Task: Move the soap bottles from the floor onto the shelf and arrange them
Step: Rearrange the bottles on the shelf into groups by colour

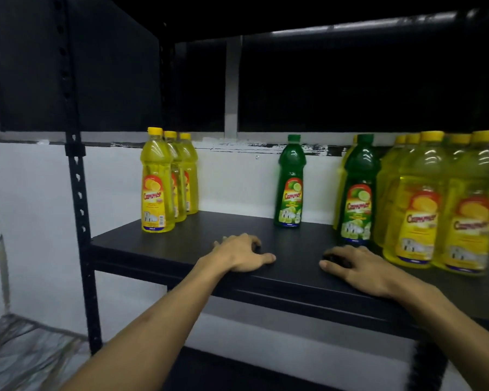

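Both hands rest palm-down on the front of the black shelf (pixel 181 244), holding nothing. The left hand (pixel 239 253) lies at 6 o'clock with fingers loosely bent, thumb pointing right. The right hand (pixel 356 268) lies at 5 o'clock, fingers loosely curled, thumb pointing left; its fingertips sit just in front of the near green bottle (pixel 357 193).

All bottles stand upright on the shelf. Three yellow bottles (pixel 156 182) form a row at 10 o'clock, running back toward the wall. A lone green bottle (pixel 290 183) stands at 1 o'clock. The yellow group (pixel 441 204) crowds 3 o'clock, cut off by the frame edge, with rear bottles mostly hidden.

Labels show a red script brand, roughly "Cammer"; exact spelling is not legible. The front left label carries a barcode. Smaller print is unreadable. The upper shelf bay is too dark to make out.
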{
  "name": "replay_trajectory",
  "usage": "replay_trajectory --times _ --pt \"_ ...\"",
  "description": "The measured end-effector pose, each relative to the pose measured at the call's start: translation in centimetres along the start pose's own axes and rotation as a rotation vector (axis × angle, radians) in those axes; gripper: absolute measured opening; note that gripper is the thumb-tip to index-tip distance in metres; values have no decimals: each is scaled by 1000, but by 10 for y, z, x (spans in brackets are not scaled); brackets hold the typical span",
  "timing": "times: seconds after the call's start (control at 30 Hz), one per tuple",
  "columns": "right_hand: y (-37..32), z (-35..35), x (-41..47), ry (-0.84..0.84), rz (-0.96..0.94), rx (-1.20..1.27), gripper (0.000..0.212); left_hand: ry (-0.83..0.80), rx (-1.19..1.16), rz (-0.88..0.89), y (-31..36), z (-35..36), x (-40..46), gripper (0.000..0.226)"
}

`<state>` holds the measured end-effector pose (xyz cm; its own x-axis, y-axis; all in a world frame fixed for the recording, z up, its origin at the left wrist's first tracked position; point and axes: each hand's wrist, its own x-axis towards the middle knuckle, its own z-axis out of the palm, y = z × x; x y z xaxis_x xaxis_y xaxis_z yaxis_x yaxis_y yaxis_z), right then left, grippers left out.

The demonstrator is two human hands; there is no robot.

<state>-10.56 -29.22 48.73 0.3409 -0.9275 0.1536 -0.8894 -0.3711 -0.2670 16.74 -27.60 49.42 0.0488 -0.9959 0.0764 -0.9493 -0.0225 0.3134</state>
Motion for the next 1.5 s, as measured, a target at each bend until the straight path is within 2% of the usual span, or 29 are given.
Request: replay_trajectory --times 0.13,0.37,1.13,1.23,1.37,1.5 --pt "5 2 -3 15 91 -42 56 -44 0 22 40 17 17 67" --pt "7 4 -5 45 140 -24 69 -49 30 34 38 23 11 73" --pt "5 2 -6 49 151 -34 65 -26 80 63 35 20 31 78" --pt "2 4 -4 52 151 -67 62 35 -32 68 35 9 54 76" --pt "2 7 1 44 141 -99 58 38 -323 61 48 8 91 74" --pt "-3 5 18 25 147 -159 63 78 -599 13 54 21 138 85"
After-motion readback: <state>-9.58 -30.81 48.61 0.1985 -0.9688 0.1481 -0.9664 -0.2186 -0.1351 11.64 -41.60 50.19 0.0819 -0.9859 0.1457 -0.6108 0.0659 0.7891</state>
